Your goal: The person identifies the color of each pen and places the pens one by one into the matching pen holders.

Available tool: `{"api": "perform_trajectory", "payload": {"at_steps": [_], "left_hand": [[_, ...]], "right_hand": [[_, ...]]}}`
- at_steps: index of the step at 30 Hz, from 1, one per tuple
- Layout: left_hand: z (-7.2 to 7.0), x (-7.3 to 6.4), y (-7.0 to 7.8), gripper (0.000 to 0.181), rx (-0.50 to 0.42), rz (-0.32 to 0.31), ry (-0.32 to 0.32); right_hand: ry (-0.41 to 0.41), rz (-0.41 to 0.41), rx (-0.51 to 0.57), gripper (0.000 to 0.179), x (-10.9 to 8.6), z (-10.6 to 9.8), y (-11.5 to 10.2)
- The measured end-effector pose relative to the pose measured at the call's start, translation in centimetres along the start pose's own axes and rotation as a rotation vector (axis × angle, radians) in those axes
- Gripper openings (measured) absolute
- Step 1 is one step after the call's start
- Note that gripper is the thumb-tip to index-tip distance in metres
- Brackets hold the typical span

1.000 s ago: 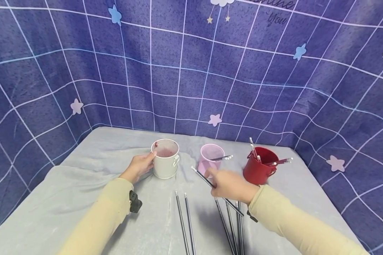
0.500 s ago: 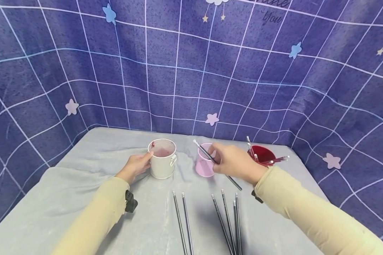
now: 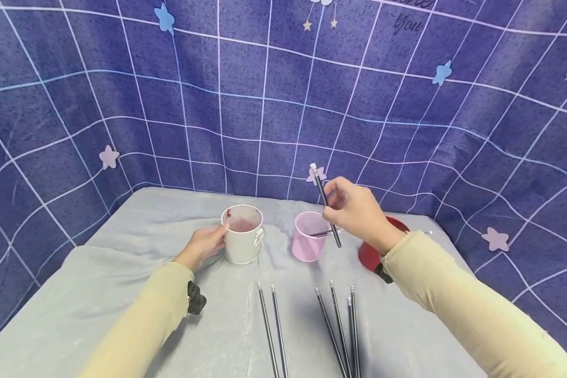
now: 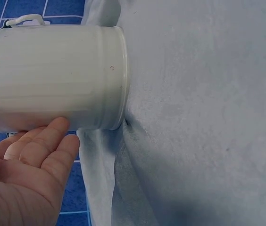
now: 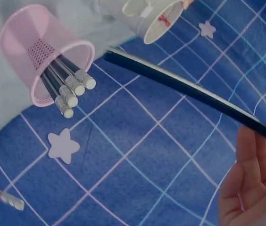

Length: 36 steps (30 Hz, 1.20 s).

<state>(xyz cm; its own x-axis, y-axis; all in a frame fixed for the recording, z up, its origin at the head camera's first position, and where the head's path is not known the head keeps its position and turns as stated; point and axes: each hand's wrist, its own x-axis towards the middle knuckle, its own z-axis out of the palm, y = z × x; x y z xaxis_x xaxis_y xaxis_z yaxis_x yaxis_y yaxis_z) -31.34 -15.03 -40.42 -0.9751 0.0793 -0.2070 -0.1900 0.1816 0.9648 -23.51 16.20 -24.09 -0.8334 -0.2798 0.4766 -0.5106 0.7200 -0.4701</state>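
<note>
My right hand [image 3: 356, 210] pinches a black pencil [image 3: 329, 215] with a white eraser, raised above and right of the pink cup; the eraser end points up in the head view. In the right wrist view the pencil's other end reaches toward the pink mesh cup [image 5: 17, 42], where several black pencils [image 5: 53, 80] lean, erasers out. My left hand [image 3: 203, 245] holds the white metal bucket [image 3: 242, 248], thumb at the rim. In the left wrist view the fingers [image 4: 48, 143] lie along the bucket's side [image 4: 57, 70].
A red bucket [image 3: 369, 257] is partly hidden behind my right hand and wrist. Two black pencils [image 3: 271, 331] lie in front of the white bucket, and several more pencils [image 3: 342, 331] lie to their right. A purple grid curtain [image 3: 245, 105] closes off the cloth-covered table's back.
My right hand has lifted the black pencil up from in front of the pink cup, and the pencil has swung closer to upright. The left hand stays at the white bucket.
</note>
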Motion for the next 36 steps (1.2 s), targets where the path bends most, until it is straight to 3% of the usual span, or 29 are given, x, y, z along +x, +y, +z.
{"api": "perform_trajectory", "payload": {"at_steps": [6,18,25,36], "left_hand": [[0.0,-0.1,0.1,0.064,-0.009,-0.005,0.004],[0.0,-0.1,0.0,0.065,-0.010,-0.004,0.014],[0.0,-0.2,0.0,0.064,-0.020,0.008,0.006],[0.0,0.1,-0.2,0.063,-0.022,-0.006,0.018]], "right_hand": [[0.174,0.020,0.152,0.018,0.4,1.2,1.5],[0.252,0.097,0.184,0.017,0.9,4.3,4.1],[0.232,0.127,0.112,0.016,2.4,5.5,4.9],[0.099,0.213,0.003,0.017,3.9,5.7,4.8]]}}
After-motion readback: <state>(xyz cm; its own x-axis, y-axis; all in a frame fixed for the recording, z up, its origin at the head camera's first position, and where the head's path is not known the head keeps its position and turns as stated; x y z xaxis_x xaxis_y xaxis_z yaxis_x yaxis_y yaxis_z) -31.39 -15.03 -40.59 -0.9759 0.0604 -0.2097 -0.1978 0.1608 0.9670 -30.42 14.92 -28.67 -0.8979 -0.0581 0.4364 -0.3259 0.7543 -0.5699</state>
